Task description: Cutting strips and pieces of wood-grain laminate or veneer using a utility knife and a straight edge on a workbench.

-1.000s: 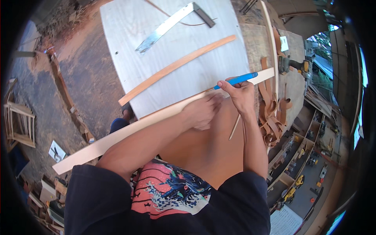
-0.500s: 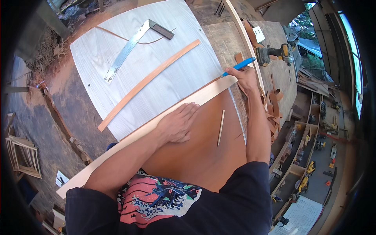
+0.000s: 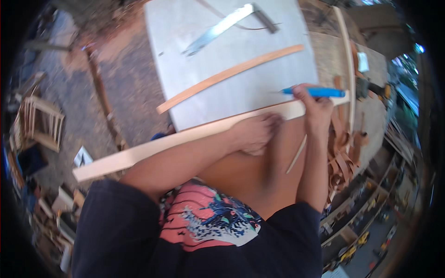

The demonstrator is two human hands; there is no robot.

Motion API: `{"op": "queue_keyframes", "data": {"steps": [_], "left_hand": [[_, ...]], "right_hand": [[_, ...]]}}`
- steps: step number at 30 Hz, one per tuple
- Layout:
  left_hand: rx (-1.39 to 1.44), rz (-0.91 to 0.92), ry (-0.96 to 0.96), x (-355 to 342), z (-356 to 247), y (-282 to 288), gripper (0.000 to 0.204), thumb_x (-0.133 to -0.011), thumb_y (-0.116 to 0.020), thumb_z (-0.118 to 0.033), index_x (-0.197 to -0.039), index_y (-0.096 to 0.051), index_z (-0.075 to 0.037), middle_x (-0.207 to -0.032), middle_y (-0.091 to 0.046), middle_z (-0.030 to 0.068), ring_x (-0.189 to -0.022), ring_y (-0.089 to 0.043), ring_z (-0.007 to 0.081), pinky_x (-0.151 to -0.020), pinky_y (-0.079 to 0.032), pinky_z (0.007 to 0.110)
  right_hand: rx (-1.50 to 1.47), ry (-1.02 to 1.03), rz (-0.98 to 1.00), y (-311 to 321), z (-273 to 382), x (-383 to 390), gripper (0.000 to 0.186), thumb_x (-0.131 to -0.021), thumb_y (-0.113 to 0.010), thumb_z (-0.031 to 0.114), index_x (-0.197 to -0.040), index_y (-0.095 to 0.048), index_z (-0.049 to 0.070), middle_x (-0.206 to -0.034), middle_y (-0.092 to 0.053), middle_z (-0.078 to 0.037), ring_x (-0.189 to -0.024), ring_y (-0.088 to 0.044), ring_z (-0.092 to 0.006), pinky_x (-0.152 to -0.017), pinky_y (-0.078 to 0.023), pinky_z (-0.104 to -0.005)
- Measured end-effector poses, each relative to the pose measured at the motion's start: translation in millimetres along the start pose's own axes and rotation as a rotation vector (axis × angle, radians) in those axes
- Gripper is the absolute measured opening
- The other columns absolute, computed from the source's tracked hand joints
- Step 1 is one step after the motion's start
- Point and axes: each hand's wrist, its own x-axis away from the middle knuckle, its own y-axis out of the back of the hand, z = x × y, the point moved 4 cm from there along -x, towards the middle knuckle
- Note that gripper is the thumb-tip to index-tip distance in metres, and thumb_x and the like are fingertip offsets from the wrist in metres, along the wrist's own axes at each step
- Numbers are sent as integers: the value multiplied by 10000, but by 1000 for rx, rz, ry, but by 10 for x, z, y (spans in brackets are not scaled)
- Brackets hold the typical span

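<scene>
A long pale wooden board [image 3: 204, 129] lies slantwise across a brown sheet [image 3: 232, 171] and the pale grey panel's near edge. My left hand [image 3: 255, 132] rests on the board's near side, its fingers laid over it and blurred by motion. In my right hand [image 3: 317, 106] is a slim blue utility knife [image 3: 327, 92], gripped near its front. Its thin tip points left above the grey panel [image 3: 236, 97], beyond the board's far edge. A thin wooden stick [image 3: 296, 155] lies on the brown sheet beside my right forearm.
A narrow orange-brown strip [image 3: 232, 72] and a metal try square [image 3: 222, 28] lie on the panel. Curled brown offcuts [image 3: 343, 162] are heaped at the right, beside an upright pale batten [image 3: 348, 60]. Tool shelves [image 3: 352, 231] stand lower right, a wooden frame [image 3: 44, 118] far left.
My right hand has lifted the blue knife off the board's far edge and turned it nearly level, tip leftward. The left hand stays on the board. The whole view has swung.
</scene>
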Motion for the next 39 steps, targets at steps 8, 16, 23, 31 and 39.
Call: {"op": "queue_keyframes", "data": {"steps": [8,16,23,31,39], "left_hand": [[-196,-3,133,65,-42,8,937,-812,-711,-411,-1501,-382,134,-1588,-391,284,-1517,-334,375,-1270,-234,406],[-407,-86,143,138,-23,-270,1037,-806,-736,-559,-1502,-380,123,-1601,-371,262,-1542,-275,354,-1281,-176,341],[-357,-57,151,194,63,-109,1024,-812,-725,-586,-1488,-403,112,-1592,-384,252,-1537,-280,350,-1284,-169,340],[-193,98,169,448,163,46,947,-828,-690,-567,-1461,-449,95,-1567,-419,244,-1516,-319,352,-1284,-183,371],[-60,203,67,312,119,108,874,-843,-655,-547,-1433,-495,78,-1542,-454,236,-1494,-358,354,-1285,-197,402]], "right_hand": [[167,-168,339,-1501,-9,1077,397,-774,-953,176,-979,-721,-72,-862,-739,-83,-786,-664,-123,-714,-542,-260],[19,-188,395,-1897,41,1385,438,-759,-972,184,-961,-711,-104,-837,-727,-74,-755,-635,-103,-673,-537,-259],[157,-241,327,-1852,19,1395,501,-731,-994,251,-1006,-733,-76,-889,-749,-93,-776,-688,-158,-710,-581,-273],[541,46,206,-1731,249,1329,409,-756,-973,177,-948,-733,-92,-854,-745,-111,-750,-679,-159,-679,-564,-268],[366,-63,119,-989,-84,701,334,-790,-941,129,-938,-736,-89,-777,-735,-84,-695,-657,-119,-628,-537,-257]]}}
